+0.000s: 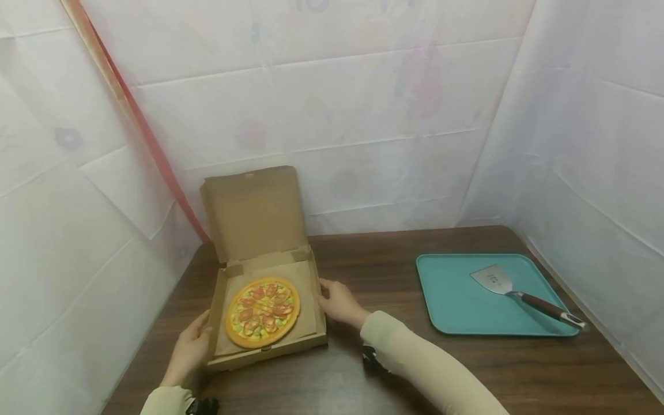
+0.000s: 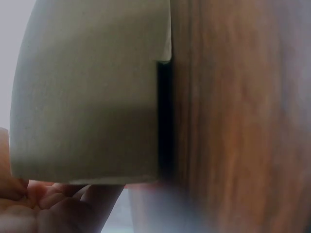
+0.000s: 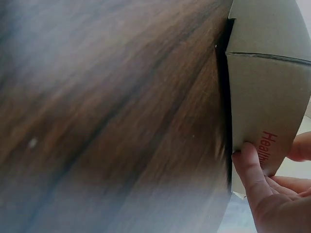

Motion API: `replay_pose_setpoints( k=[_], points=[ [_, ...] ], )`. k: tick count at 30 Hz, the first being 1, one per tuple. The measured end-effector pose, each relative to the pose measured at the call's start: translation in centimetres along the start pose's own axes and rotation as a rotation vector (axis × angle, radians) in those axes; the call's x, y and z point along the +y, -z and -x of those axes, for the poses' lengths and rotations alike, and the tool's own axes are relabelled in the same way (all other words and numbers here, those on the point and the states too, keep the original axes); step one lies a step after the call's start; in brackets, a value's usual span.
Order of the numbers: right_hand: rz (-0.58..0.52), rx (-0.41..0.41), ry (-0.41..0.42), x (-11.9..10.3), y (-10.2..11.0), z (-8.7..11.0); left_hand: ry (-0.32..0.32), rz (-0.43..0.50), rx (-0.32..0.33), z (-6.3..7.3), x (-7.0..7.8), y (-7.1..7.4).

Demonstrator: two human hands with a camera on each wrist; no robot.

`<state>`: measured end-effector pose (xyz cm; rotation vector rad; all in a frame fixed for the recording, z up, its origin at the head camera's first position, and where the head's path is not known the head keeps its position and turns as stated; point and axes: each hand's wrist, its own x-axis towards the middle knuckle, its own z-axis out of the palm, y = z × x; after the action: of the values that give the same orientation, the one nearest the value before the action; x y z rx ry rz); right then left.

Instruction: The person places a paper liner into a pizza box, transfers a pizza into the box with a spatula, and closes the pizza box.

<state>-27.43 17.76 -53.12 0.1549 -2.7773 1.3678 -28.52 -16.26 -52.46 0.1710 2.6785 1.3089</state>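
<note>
An open cardboard pizza box [image 1: 270, 353] rests on the table with its lid [image 1: 254, 216] raised at the back. Inside lies a round pizza [image 1: 263, 313] with a yellow crust and sliced toppings. My left hand [image 1: 189, 349] holds the box's left side near the front corner; in the left wrist view the cardboard wall [image 2: 87, 97] hides part of its fingers. On the opposite side, my right hand [image 1: 339, 301] grips the side wall, one finger against the outside beside red lettering [image 3: 267, 145] in the right wrist view.
At the right of the dark wooden table [image 1: 363, 380] sits a teal tray [image 1: 451, 311]. A metal spatula [image 1: 493, 279] with a brown handle lies across it, the handle's end over the tray's rim. White sheeting [image 1: 363, 115] stands behind and at both sides.
</note>
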Motion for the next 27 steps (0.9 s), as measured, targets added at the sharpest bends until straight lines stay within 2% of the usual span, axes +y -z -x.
replay_pose_setpoints(
  k=[5, 12, 19, 27],
  points=[
    [0.014, 0.011, 0.023, 0.19, -0.10, -0.23, -0.031, -0.016, 0.010, 0.03, -0.10, 0.07],
    [0.018, 0.008, 0.063, 0.38, 0.01, -0.12, -0.043, -0.048, 0.024, -0.31, -0.63, 0.06],
    [-0.038, -0.015, 0.040, -0.06, 0.34, 0.31, -0.055, -0.018, 0.007, -0.09, -0.39, 0.40],
    [-0.090, -0.030, 0.057, 0.17, 0.50, 0.41, -0.065, 0.024, 0.003, 0.03, -0.17, 0.44]
  ],
)
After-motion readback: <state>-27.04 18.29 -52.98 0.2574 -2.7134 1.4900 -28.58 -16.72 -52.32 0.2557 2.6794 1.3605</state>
